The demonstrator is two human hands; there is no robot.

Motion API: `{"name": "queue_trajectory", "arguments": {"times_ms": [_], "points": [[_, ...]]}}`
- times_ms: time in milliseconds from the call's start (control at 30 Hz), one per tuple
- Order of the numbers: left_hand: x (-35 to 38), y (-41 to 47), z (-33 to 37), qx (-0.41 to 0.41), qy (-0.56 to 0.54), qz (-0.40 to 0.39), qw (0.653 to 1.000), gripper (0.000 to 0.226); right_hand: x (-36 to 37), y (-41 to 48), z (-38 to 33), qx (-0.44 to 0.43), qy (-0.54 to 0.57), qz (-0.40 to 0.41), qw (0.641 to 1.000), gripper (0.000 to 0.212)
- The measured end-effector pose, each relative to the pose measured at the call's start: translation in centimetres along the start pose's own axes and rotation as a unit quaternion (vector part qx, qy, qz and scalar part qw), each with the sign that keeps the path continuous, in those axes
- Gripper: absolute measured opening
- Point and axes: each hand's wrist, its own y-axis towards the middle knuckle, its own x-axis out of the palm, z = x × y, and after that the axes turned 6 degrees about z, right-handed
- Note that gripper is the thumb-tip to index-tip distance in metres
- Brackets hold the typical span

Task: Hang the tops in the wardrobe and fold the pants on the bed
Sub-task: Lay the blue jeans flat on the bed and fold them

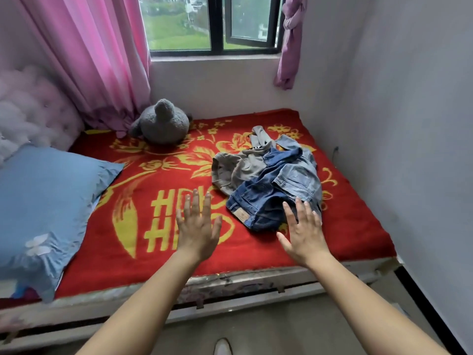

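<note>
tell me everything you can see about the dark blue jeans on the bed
The dark blue denim jeans lie crumpled on the red and yellow flowered blanket. Their waistband faces the near edge, showing a tan rectangular patch. They overlap grey fabric pants; light blue denim jeans lie across them. The right hand hovers at their near corner, contact unclear.

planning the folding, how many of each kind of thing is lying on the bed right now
pants: 3 (grey pants, dark blue jeans, light blue jeans)
pillow: 1
plush toy: 1
total: 5
</note>
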Motion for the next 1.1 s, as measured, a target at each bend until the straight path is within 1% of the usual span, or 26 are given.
{"name": "queue_trajectory", "arguments": {"times_ms": [200,400,500,667,767,800,833,867,933,967,1033,1100], "points": [[3.8,13.4,-0.4,0.031,-0.02,-0.032,0.999,0.069,1.9,11.9,-0.3,0.023,0.01,-0.021,0.999,0.082],[9.8,22.1,0.2,0.027,-0.046,-0.073,0.996,0.067,6.3,20.3,0.2,0.023,0.059,-0.034,0.997,0.077],[15.2,24.2,-0.2,0.004,-0.048,-0.105,0.993,0.067,11.3,23.7,0.5,0.001,0.085,-0.054,0.995,0.069],[26.4,24.2,-2.1,-0.099,-0.056,-0.175,0.978,0.066,23.1,26.3,0.2,-0.049,0.141,-0.122,0.981,0.057],[32.6,24.2,-3.3,-0.113,-0.049,-0.206,0.971,0.066,30.0,26.3,0.0,-0.083,0.158,-0.138,0.974,0.046],[34.6,24.5,-3.6,-0.115,-0.049,-0.217,0.968,0.065,32.0,26.3,-0.1,-0.085,0.158,-0.151,0.972,0.046],[36.6,24.8,-3.9,-0.122,-0.056,-0.224,0.965,0.064,33.8,26.2,-0.1,-0.078,0.152,-0.175,0.97,0.051],[38.4,25.3,-4.1,-0.135,-0.066,-0.229,0.962,0.063,35.4,26.2,0.0,-0.059,0.14,-0.207,0.966,0.06],[41.7,26.4,-4.4,-0.16,-0.094,-0.226,0.956,0.061,38.4,26.0,0.7,0.001,0.121,-0.274,0.954,0.079],[43.3,27.2,-4.5,-0.164,-0.106,-0.221,0.956,0.06,39.6,26.0,1.1,0.03,0.118,-0.293,0.948,0.084],[46.2,28.9,-4.6,-0.158,-0.117,-0.218,0.956,0.06,41.8,26.2,1.8,0.045,0.103,-0.307,0.945,0.09],[48.9,30.3,-4.5,-0.153,-0.12,-0.23,0.954,0.066,43.4,26.3,1.8,0.032,0.064,-0.289,0.955,0.089]]}}
